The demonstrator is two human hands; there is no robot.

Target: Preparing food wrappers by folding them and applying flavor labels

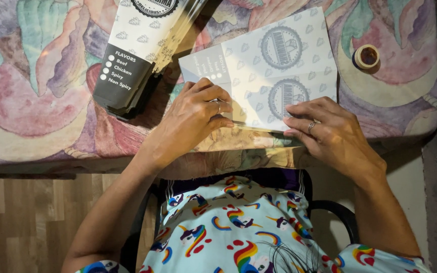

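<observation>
Nearest, a garment printed with rainbows and unicorns point(244, 237) and part of a dark chair point(337, 212) are seen, with wood-look floor point(21, 217) at near left. Both hands are laid on the near edge of a flat printed paper sheet point(266, 65) on the table with a colourful patterned cloth point(31, 91). The left hand point(193, 119) is curled, fingertips pinching the sheet's near edge; the right hand point(332, 131) is spread narrow and pressed flat on the sheet's near right corner. A crooked crease could probably be made if the sheet slid on the cloth under uneven pressure. The sheet is pale grey with small repeated marks, two round emblems and a grey panel at its left. Farther left, a stack of like sheets in clear wrap point(137, 50) lies well apart; a small tape roll point(366, 55) sits far right.
</observation>
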